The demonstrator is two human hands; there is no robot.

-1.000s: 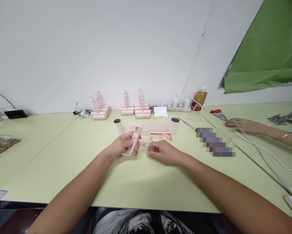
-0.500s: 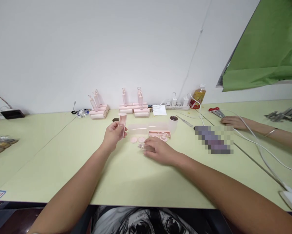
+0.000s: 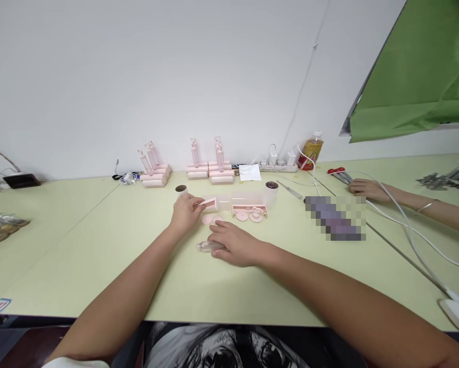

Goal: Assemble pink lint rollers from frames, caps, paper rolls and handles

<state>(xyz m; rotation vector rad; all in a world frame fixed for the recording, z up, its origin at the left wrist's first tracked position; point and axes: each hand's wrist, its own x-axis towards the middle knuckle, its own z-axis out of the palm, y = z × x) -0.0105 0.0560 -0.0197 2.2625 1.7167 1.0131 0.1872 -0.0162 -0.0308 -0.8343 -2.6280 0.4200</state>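
My left hand pinches a pink trough-shaped lint roller shell, now lying low at the table with its hollow side facing me. My right hand is closed over a clear plastic handle, whose left end sticks out past the fingers. Just above those fingers, pink round discs lie flat, one partly covered by the hand. A second pink shell rests to the right, with round pink end pieces in front of it. Behind both shells sits a clear curved cover.
Assembled pink lint rollers stand along the wall. A cardboard-cored roll and another roll flank the parts. To the right are a screwdriver, white cables, a drink bottle and a co-worker's hand by red-handled pliers.
The pink shell in my left hand has gone from upright to lying sideways, lower and to the right. My right hand has moved left and toward me with the clear handle.
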